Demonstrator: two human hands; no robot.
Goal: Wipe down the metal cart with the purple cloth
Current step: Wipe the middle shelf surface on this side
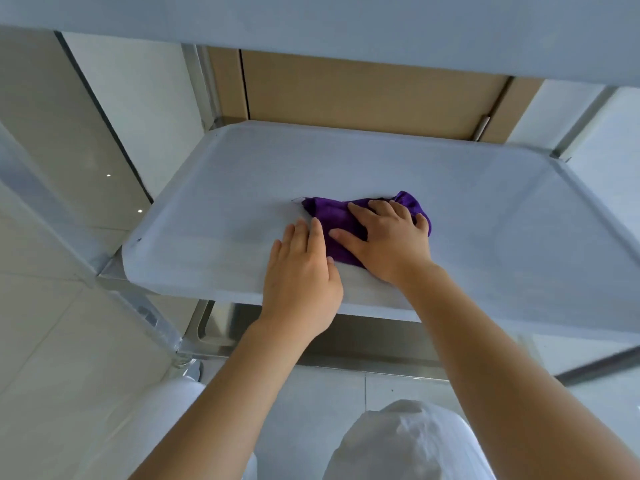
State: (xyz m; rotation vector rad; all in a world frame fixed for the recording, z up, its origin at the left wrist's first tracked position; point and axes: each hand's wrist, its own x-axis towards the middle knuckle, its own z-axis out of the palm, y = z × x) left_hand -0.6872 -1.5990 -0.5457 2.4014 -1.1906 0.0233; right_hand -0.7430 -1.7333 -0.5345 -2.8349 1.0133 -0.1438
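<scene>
The crumpled purple cloth (332, 216) lies bunched on the middle shelf (485, 220) of the grey metal cart (346, 22), its long axis running roughly side to side across the shelf, with 1 pointed end sticking out past the fingertips toward the left and a rounded lump showing beyond the knuckles on the right. It sits nearer the shelf's front edge than its back rim.

The right hand (388, 244) lies palm-down on the cloth, fingers (360, 209) spread and nearly straight, pressing the fabric flat against the shelf rather than curling round it; the thumb points left along the cloth's near edge. Its bare forearm reaches in from the lower right.

The left hand (301, 278) rests palm-down just beside the cloth's left side, fingers straight and held together, pointing away toward the back of the shelf. Its fingertips lie on the bare shelf, and the thumb side touches the cloth's edge. It grips nothing. The wrist crosses the shelf's front lip, and the bare forearm comes up from the lower middle.

Above the fingers runs the underside of the cart's top shelf. Beyond the fingertips, behind the cart, stands a brown cardboard panel (363, 88). Below the wrists, white-clad knees (398, 441) show over a pale tiled floor (52, 323).

No brand, label or writing can be read anywhere.
</scene>
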